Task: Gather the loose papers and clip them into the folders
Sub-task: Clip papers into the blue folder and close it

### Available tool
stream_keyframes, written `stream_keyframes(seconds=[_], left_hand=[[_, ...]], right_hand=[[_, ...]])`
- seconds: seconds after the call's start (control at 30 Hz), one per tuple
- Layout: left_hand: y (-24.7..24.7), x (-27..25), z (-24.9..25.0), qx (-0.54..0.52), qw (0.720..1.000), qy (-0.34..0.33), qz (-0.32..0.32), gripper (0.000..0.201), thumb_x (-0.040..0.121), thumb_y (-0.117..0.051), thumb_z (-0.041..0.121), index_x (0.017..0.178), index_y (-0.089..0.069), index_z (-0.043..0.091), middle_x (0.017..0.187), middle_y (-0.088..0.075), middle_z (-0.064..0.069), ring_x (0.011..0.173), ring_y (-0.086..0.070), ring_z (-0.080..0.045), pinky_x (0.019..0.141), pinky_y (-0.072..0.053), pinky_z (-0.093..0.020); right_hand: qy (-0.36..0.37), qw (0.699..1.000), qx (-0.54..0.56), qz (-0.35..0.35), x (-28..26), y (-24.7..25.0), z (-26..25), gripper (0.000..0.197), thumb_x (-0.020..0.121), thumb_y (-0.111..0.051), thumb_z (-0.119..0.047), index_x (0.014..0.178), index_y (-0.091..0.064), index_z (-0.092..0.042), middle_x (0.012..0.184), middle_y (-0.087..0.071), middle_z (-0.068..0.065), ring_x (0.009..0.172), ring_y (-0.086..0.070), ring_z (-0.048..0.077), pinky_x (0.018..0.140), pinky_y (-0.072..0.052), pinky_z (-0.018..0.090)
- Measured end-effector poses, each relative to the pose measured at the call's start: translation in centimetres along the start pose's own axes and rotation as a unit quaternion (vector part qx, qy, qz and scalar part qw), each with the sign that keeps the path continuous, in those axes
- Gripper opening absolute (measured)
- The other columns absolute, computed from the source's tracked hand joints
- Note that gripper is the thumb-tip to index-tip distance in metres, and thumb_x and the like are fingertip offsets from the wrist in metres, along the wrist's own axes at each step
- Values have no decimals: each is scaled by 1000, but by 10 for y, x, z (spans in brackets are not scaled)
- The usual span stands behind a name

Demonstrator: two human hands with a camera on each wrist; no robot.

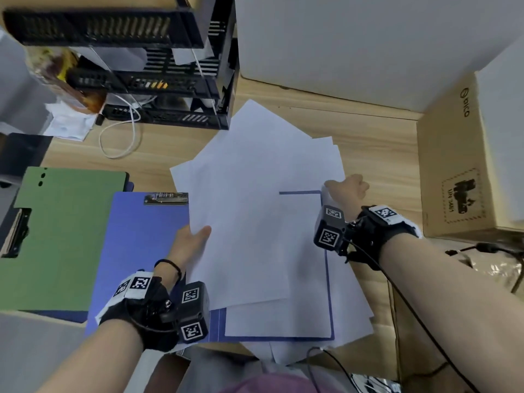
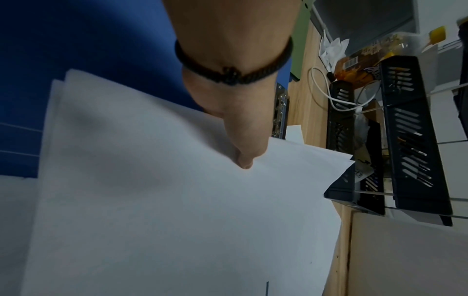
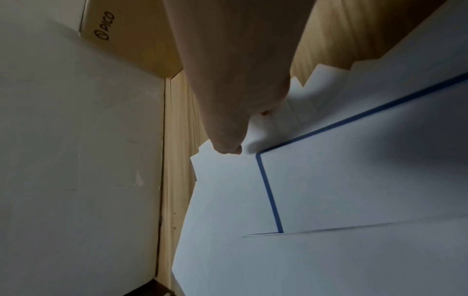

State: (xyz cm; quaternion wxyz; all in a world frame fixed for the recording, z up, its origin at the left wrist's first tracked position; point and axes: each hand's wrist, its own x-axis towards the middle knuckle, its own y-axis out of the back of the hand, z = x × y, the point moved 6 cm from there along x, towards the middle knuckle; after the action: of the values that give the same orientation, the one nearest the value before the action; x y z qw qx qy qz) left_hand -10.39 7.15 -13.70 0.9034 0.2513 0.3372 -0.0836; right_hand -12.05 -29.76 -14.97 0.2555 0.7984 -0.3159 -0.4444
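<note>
Several loose papers point(image 1: 255, 211) lie fanned over the open blue folder point(image 1: 136, 251), w/ more sheets poking out under its near edge. Left hand point(image 1: 190, 245) pinches the sheaf's left edge, thumb on top, fingers hidden below. Right hand point(image 1: 347, 188) grips the far-right corner, fingers curled. I'd judge the sheets light, floppy, slippery vs each other; best held at opposite edges, then squared. Farther left, the folder's metal clip point(image 1: 166, 198), then the green folder point(image 1: 56, 236).
</note>
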Motion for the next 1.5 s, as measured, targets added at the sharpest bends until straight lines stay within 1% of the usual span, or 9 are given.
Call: stream_keyframes(seconds=[0.2,0.4,0.57,0.83,1.03,1.17,1.27,1.4,1.5], left_hand=[[-4,2,-7,6,1000,10,-20,28,96,-50,20,120,-62,12,108,-65,-2,84,-61,-13,63,-46,-21],[-9,3,-5,-13,1000,4,-15,18,96,-52,20,111,-61,19,108,-65,-2,90,-63,-19,74,-48,-30],[-11,4,0,-4,1000,-2,-16,27,95,-52,19,120,-61,13,108,-64,-2,92,-61,-19,77,-47,-29],[-15,6,10,25,999,-18,-32,22,95,-50,16,114,-60,12,104,-62,-5,91,-58,-24,79,-44,-31],[-17,3,20,71,996,-27,-51,19,93,-47,17,101,-63,13,80,-63,-7,68,-56,-25,65,-45,-31],[-19,-5,31,65,993,-52,-83,32,96,-51,17,125,-56,7,109,-66,-15,97,-63,-35,83,-49,-42],[-15,-8,29,50,993,-55,-86,37,97,-51,21,132,-53,7,126,-62,-15,113,-58,-36,96,-46,-44],[-8,-13,16,-2,995,-49,-83,43,97,-51,18,139,-46,7,135,-54,-9,121,-53,-30,99,-41,-37],[-1,-16,0,-60,994,-31,-83,43,97,-53,20,137,-46,7,135,-54,-10,116,-55,-28,96,-43,-36]], right_hand=[[-33,995,-1,96,4,-7,-12,50,81,-55,-6,127,-38,-2,136,-38,18,124,-39,34,99,-43,49],[-88,990,105,34,9,-4,-13,48,92,-44,-18,139,-41,-7,138,-43,11,120,-48,33,93,-41,37],[42,996,80,-25,9,8,-15,25,78,-45,-21,86,-63,-7,86,-57,9,86,-57,31,74,-43,34],[199,963,179,1,-20,79,-62,23,89,-48,-25,81,-66,-14,71,-54,0,64,-48,18,53,-35,24],[370,908,197,5,-97,141,-152,39,89,-51,-21,55,-33,-25,52,-26,-12,51,-25,3,49,-20,22],[434,861,266,19,-156,174,-193,33,90,-52,-15,59,-46,-24,49,-36,-19,52,-32,-4,52,-27,13],[392,847,354,51,-155,177,-179,15,87,-50,-11,73,-55,-14,65,-49,-12,60,-43,-1,59,-37,16],[237,893,374,84,-140,135,-107,20,92,-44,-5,108,-56,-7,101,-63,3,87,-57,12,75,-47,18],[138,917,369,63,-129,80,-35,27,84,-45,-9,108,-59,-15,100,-65,2,86,-61,19,74,-52,29]])
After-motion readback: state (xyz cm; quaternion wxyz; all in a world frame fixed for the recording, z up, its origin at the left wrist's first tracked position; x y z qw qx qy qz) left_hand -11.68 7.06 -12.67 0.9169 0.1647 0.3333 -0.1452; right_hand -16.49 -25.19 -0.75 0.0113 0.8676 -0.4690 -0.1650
